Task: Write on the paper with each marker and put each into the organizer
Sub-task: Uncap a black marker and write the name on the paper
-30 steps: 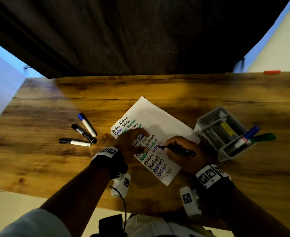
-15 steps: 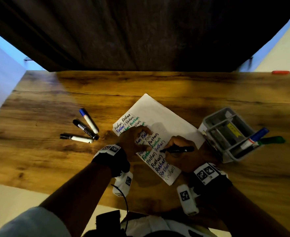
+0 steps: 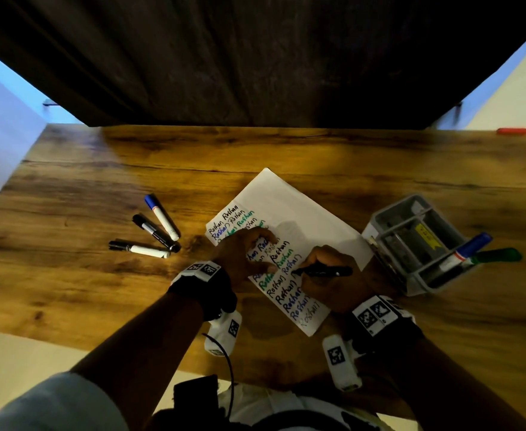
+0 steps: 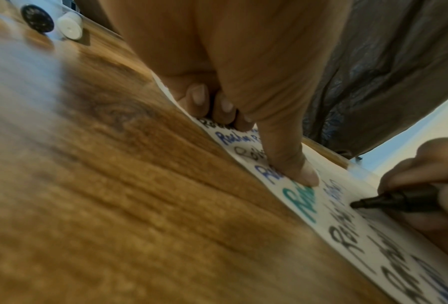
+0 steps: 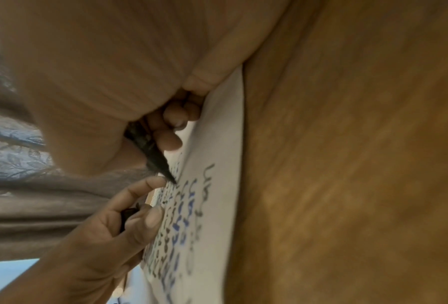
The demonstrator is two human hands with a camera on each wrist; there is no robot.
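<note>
- Far left on the wooden surface lie three capped markers in a loose fan: a blue-capped marker farthest back, a black marker beside it, and a black-capped white marker nearest. Their near ends almost meet; any print on the barrels is too small to read.
- The left hand rests on the paper, holding it down. In the left wrist view the thumb tip presses flat on the sheet while the other fingers are curled under; a small dark thing shows between them, and what it is cannot be told.
- The paper lies slanted at the middle of the surface. It carries the word "Roshan" over and over in black, blue and green ink, in two columns; the far part of the sheet is blank.
- The right hand grips an uncapped black pen-like marker, fingers closed round its barrel, its tip down on the paper among the written lines.
- To the right, just beside the paper's edge, stands a grey organizer with several compartments. A yellow label sits inside one; its print is unreadable.
- In the organizer's right compartment lean a blue-capped stored marker and a green-capped stored marker, caps sticking out over the rim.
- At the far right edge lies a small red object.
</note>
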